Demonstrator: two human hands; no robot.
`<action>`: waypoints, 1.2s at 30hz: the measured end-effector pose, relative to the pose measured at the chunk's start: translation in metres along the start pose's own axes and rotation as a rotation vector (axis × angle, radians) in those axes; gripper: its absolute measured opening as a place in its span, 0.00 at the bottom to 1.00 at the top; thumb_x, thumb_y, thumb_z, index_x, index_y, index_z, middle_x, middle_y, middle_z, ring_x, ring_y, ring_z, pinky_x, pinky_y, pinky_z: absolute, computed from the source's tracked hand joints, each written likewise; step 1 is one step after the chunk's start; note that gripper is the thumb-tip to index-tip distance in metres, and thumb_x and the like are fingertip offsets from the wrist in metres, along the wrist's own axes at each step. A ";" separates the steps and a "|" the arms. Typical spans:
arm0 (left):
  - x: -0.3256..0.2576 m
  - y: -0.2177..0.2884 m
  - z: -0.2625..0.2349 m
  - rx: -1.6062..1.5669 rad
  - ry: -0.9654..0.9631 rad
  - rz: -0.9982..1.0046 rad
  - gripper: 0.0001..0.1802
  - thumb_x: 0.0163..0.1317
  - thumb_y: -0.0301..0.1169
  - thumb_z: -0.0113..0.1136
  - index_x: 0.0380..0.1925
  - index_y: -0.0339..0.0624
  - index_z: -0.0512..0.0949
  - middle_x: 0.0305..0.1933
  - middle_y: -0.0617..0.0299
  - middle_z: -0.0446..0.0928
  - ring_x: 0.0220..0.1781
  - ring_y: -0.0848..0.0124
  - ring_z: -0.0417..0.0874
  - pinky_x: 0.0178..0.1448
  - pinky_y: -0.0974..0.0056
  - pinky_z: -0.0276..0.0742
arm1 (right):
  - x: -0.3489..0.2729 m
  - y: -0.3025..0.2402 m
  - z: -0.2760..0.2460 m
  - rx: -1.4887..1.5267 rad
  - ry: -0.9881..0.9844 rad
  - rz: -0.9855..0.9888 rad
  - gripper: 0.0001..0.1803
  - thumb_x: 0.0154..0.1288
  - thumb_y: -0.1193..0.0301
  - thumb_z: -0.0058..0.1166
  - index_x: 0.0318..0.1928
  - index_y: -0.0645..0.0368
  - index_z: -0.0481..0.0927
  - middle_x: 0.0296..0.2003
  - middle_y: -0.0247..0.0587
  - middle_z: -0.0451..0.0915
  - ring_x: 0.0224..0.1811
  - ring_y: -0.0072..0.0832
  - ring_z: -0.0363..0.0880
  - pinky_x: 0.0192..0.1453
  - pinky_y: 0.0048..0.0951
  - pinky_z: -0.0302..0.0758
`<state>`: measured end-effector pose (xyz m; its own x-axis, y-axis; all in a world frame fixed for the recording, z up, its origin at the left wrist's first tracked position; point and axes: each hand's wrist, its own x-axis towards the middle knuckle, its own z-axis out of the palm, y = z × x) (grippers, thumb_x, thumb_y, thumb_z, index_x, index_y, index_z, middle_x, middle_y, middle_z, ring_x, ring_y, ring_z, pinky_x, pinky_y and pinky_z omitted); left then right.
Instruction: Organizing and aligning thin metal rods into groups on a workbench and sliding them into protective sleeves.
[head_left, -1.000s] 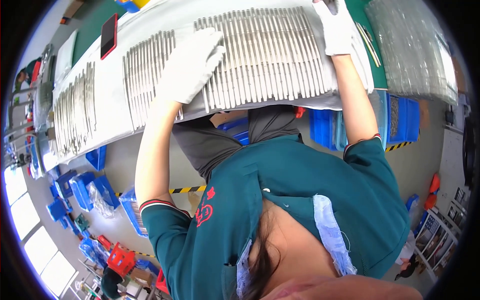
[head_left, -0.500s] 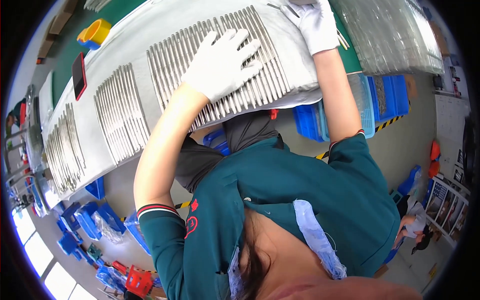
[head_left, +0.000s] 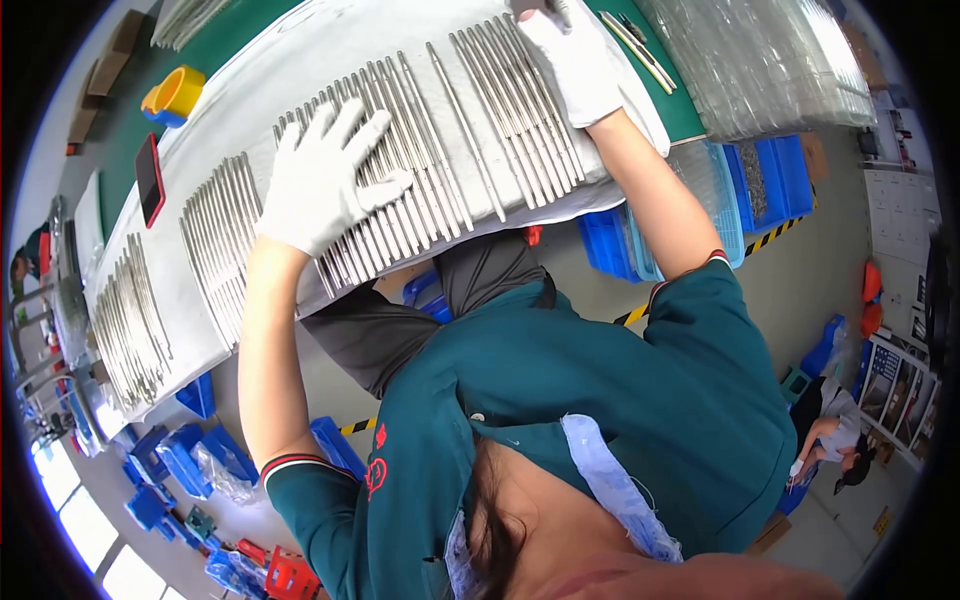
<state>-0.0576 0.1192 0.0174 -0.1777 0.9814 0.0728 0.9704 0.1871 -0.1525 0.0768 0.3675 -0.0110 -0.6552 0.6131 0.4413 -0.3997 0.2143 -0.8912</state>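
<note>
Slim shiny metal rods (head_left: pixel 430 150) lie side by side in groups on a white cloth (head_left: pixel 370 38). My left hand (head_left: pixel 325 175), in a white glove, rests on the middle group with its fingers spread. One single rod (head_left: pixel 468 135) lies apart, between that group and another group of rods (head_left: pixel 515 115) to the right. My right hand (head_left: pixel 572 65), also gloved, is beside the far end of the right group, with a bare fingertip showing. Its fingers are curled around something dark grey, mostly cut off by the top edge, so I cannot make out its kind.
Two more rod groups (head_left: pixel 220 230) (head_left: pixel 132 320) lie at the left. A red-edged phone (head_left: pixel 150 180) and a yellow tape roll (head_left: pixel 181 92) sit on the green table. Pens (head_left: pixel 640 52) and clear plastic packs (head_left: pixel 755 65) are at the right. Blue bins (head_left: pixel 770 185) stand below.
My left hand has slid left along with rods under it. The wide group has split, leaving a single rod and a smaller right group. My right hand has moved left to that group's far end.
</note>
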 end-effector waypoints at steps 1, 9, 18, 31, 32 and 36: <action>-0.002 0.005 0.003 -0.078 -0.001 -0.039 0.38 0.60 0.58 0.52 0.63 0.46 0.68 0.66 0.45 0.65 0.68 0.49 0.64 0.70 0.49 0.57 | -0.002 0.002 0.002 0.028 -0.026 0.078 0.36 0.65 0.71 0.52 0.69 0.68 0.52 0.63 0.49 0.63 0.65 0.33 0.62 0.69 0.30 0.59; 0.033 0.051 0.020 -0.120 0.147 -0.048 0.39 0.62 0.62 0.42 0.64 0.46 0.66 0.66 0.48 0.65 0.68 0.54 0.64 0.69 0.52 0.56 | 0.010 0.019 -0.001 0.201 -0.131 -0.117 0.37 0.65 0.73 0.50 0.71 0.65 0.50 0.66 0.47 0.59 0.69 0.35 0.58 0.72 0.30 0.55; -0.049 -0.023 0.010 0.081 0.001 -0.219 0.36 0.62 0.60 0.45 0.62 0.49 0.69 0.64 0.47 0.66 0.67 0.51 0.64 0.67 0.48 0.57 | 0.010 0.016 -0.007 -0.017 -0.060 -0.026 0.38 0.62 0.73 0.52 0.70 0.63 0.52 0.66 0.45 0.59 0.69 0.33 0.57 0.71 0.30 0.54; -0.009 0.032 0.012 -0.398 0.243 -0.169 0.35 0.64 0.55 0.46 0.60 0.39 0.69 0.64 0.41 0.65 0.64 0.49 0.65 0.68 0.50 0.56 | 0.016 0.045 -0.002 0.537 -0.356 -0.471 0.45 0.58 0.73 0.58 0.70 0.70 0.47 0.67 0.53 0.55 0.71 0.38 0.53 0.73 0.32 0.52; -0.017 0.024 0.002 -0.435 0.229 -0.206 0.35 0.64 0.55 0.47 0.60 0.39 0.69 0.64 0.41 0.65 0.64 0.49 0.65 0.69 0.50 0.56 | 0.012 0.044 -0.006 0.553 -0.359 -0.469 0.45 0.58 0.73 0.58 0.70 0.70 0.47 0.67 0.53 0.55 0.71 0.38 0.53 0.73 0.32 0.52; -0.081 -0.040 0.010 -0.072 0.186 -0.449 0.32 0.65 0.49 0.50 0.64 0.43 0.66 0.67 0.42 0.62 0.69 0.45 0.60 0.71 0.51 0.54 | 0.004 0.039 -0.012 -0.367 -0.018 -0.079 0.35 0.64 0.68 0.57 0.67 0.65 0.60 0.63 0.50 0.66 0.66 0.35 0.65 0.69 0.31 0.63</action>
<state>-0.0835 0.0322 0.0078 -0.5554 0.7789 0.2912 0.8146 0.5800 0.0021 0.0661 0.3874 -0.0455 -0.6440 0.5711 0.5090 -0.1956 0.5204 -0.8313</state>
